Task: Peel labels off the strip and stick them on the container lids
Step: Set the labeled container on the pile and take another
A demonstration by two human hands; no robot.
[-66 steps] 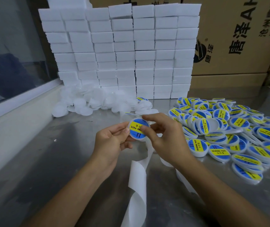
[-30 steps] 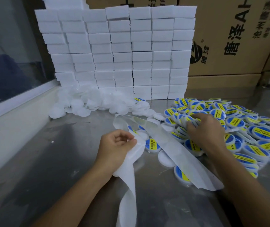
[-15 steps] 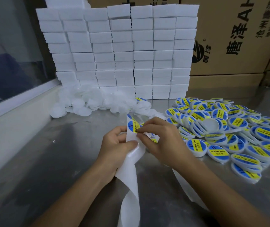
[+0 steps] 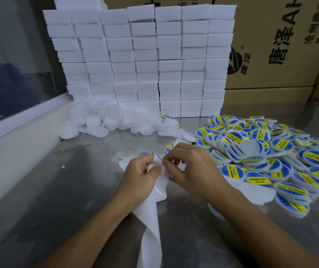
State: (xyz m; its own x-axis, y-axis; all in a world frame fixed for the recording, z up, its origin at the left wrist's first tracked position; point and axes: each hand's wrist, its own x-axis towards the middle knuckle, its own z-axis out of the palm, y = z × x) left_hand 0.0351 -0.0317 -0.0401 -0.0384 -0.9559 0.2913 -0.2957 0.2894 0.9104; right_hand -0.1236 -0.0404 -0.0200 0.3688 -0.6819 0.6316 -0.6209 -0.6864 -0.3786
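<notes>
My left hand (image 4: pixel 142 177) grips the strip (image 4: pixel 151 219), which runs lengthwise toward me over the table (image 4: pixel 58 190). My right hand (image 4: pixel 191 169) pinches a label (image 4: pixel 159 157) at its top; half a second ago more label showed.

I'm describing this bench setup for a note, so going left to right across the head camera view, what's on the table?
Pile of plain white lids → left hand holding the backing strip → right hand → heap of labelled lids.
</notes>
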